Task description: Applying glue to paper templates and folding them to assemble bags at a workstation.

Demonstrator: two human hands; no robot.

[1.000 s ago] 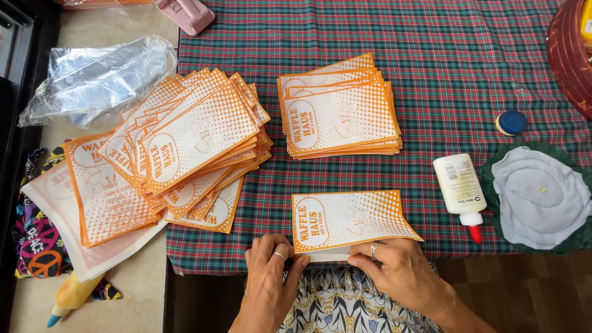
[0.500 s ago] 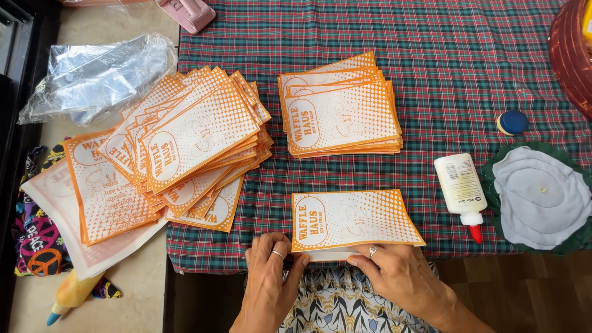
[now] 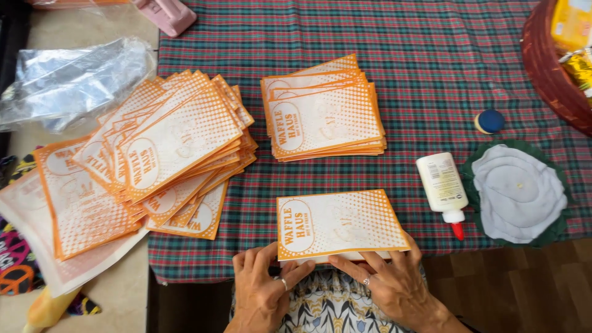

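Pressing the orange-and-white paper bag (image 3: 338, 224) flat at the near counter (image 3: 431, 80) edge, I pinch its lower edge with my left hand (image 3: 262, 290) and right hand (image 3: 388, 280); I'd keep the fold even, clear of the glue bottle (image 3: 441, 188).

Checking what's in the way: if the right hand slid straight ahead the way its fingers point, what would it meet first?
The right hand points up-left across the orange-and-white paper bag it already touches; beyond that, probably the neat stack of bags, though the exact line is uncertain.
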